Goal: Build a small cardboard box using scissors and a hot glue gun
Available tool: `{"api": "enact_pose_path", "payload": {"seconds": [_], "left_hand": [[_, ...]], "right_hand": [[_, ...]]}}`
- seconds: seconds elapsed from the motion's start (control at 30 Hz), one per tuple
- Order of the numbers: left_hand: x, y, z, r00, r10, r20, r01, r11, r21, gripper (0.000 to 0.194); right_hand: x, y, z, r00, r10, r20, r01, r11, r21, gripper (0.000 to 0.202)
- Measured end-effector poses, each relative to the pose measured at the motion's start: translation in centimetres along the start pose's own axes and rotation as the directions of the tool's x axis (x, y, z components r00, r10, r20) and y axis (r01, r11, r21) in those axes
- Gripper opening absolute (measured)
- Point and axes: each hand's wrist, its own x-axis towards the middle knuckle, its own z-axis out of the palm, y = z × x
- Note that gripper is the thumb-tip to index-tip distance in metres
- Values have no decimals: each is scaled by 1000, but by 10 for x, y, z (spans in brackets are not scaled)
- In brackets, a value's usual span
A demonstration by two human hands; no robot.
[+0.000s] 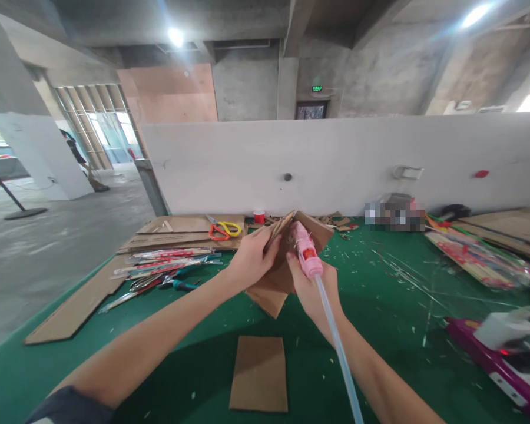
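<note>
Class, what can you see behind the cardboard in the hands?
Past the held cardboard show brown scraps and the white partition; the tabletop directly behind is covered.

Tabletop [362, 288]: green surface. White partition [229, 165] stands along far edge. Behind partition: bare grey concrete wall [247, 82], lit green exit sign [317, 89]. Pinkish-brown panel [168, 94] beyond far left corner. Past left edge: grey floor [110, 203], column [30, 150] with white lower section, slatted frame [100, 101], bright openings behind. Overhead: concrete beam [301, 20], left lamp [175, 37], right lamp [476, 15], both lit.
</note>
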Motion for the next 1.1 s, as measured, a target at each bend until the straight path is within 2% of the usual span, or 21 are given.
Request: {"api": "enact_pose_path", "payload": {"seconds": [0.2,0.47,0.8,0.93,1.1], "left_hand": [[0,0,0,1000,21,-9,-21,1000,7,19],[-1,3,-2,999,40,4,-40,999,-16,21],[0,7,-1,997,75,-7,-75,997,12,22],[0,7,-2,999,55,3,-55,999,-3,25],[-1,4,-1,1000,19,6,-19,1000,11,25]], "right_hand": [[0,0,0,1000,18,1,-18,1000,11,40],[4,-13,-2,993,94,-77,-81,984,161,42],[1,-15,-5,997,77,-19,-75,991,111,42],[1,-12,-1,992,97,-79,-85,986,145,39],[-2,2,6,991,52,-122,-43,996,75,38]]}}
